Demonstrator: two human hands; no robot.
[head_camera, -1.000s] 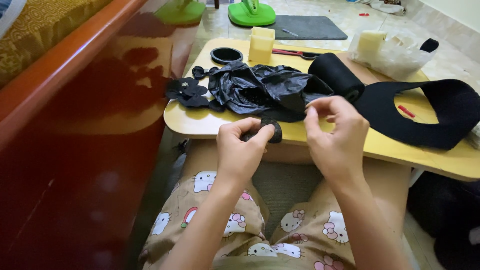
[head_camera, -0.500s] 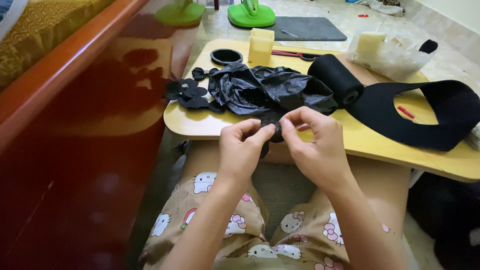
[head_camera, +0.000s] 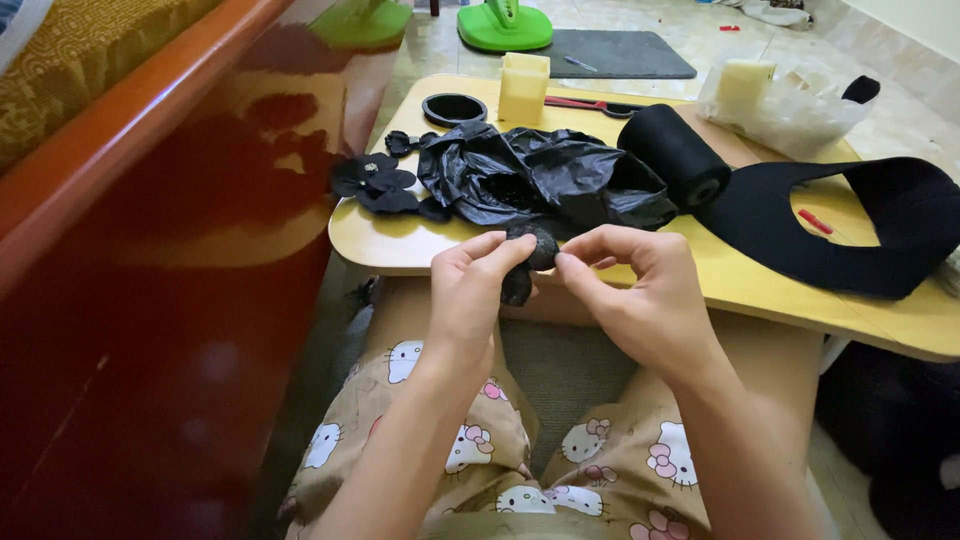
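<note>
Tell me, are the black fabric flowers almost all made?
Not nearly, by the look of it. A few finished black fabric flowers lie at the table's left end. The left hand and right hand pinch one small black fabric piece between them. The black fabric roll and black bag suggest plenty left.

The small black fabric piece (head_camera: 527, 262) sits pinched between the left hand (head_camera: 470, 290) and the right hand (head_camera: 640, 290), and the fingers cover so much of it that its shape cannot be made out. What lies inside the crumpled black plastic bag (head_camera: 540, 180) is hidden by its folds. The wide black band (head_camera: 860, 230) runs off the right edge, so its full length stays unseen. The contents of the clear bag (head_camera: 790, 105) are too hazy to name. The green things (head_camera: 505, 25) on the floor are cut off at the top edge. The red wooden panel (head_camera: 150, 300) at the left is blurred.
</note>
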